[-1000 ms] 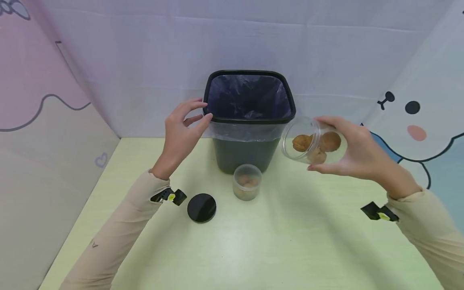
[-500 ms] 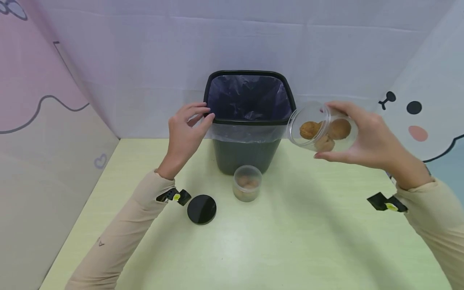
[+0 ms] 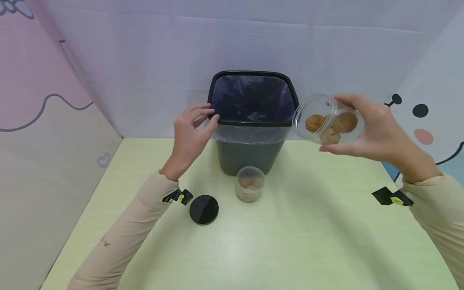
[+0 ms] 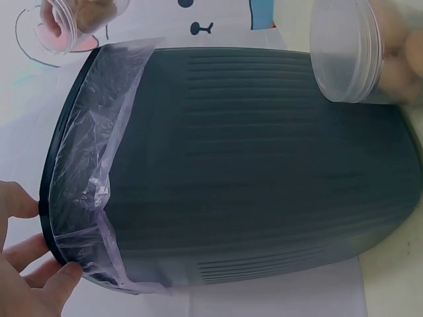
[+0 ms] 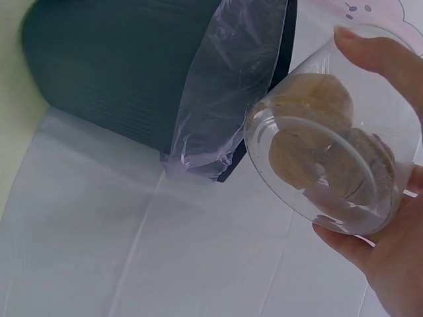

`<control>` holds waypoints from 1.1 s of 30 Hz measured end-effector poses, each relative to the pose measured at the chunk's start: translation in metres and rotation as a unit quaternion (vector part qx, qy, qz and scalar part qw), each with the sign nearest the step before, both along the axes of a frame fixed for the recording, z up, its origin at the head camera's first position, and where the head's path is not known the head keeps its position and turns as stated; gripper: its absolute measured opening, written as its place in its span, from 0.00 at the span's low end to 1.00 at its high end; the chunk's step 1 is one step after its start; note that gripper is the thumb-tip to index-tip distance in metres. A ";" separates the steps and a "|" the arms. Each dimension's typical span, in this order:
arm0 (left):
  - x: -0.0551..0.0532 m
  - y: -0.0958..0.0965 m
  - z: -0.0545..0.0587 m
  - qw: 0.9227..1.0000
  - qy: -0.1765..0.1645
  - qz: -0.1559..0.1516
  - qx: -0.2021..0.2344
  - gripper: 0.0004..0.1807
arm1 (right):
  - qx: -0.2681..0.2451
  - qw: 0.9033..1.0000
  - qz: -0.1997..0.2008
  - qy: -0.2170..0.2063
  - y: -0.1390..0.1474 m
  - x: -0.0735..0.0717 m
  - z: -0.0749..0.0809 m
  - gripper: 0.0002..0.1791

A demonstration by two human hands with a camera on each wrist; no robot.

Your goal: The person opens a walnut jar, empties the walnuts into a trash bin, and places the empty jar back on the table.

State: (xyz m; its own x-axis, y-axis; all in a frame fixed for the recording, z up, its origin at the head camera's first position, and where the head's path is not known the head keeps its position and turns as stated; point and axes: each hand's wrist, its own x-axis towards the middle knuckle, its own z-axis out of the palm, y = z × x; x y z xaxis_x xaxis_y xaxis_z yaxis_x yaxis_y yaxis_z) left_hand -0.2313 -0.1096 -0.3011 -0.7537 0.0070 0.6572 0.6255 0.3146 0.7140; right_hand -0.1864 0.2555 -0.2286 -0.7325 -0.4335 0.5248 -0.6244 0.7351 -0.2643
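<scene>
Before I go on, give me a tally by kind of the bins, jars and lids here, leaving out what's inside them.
Held jar and standing jar: 2
Black lid: 1
Lined bin: 1
Total: 4

The pale table (image 3: 261,249) carries a lined bin (image 3: 250,155), a small tub (image 3: 248,194) and a black disc (image 3: 204,210).

In the head view we cannot see most fingers of the right hand (image 3: 375,131) behind the clear jar (image 3: 316,105), nor read the tiny mark (image 3: 105,241) on the left sleeve (image 3: 127,225). In the left wrist view, the left edge cuts off the left hand (image 4: 18,281) for us, the right edge the plastic tub (image 4: 344,56).
</scene>
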 end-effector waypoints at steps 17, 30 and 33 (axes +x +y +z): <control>0.021 0.008 0.020 1.000 0.004 0.001 -0.008 0.10 | 0.004 1.000 -0.001 -0.017 -0.002 -0.013 0.010 0.59; 0.017 0.007 0.016 1.000 0.005 0.005 -0.010 0.10 | 0.030 0.999 0.004 -0.027 -0.007 -0.023 0.020 0.58; 0.008 0.005 0.007 1.000 0.012 0.003 -0.009 0.10 | 0.035 0.999 0.002 -0.026 -0.008 -0.027 0.023 0.58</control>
State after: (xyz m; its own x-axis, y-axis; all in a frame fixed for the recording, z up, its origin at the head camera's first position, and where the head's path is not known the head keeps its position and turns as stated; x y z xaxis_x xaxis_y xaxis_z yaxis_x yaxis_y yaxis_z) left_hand -0.2236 -0.1043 -0.2941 -0.7376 0.0143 0.6751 0.6403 0.3322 0.6926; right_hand -0.2133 0.2471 -0.2054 -0.7564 -0.4707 0.4542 -0.6139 0.7507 -0.2443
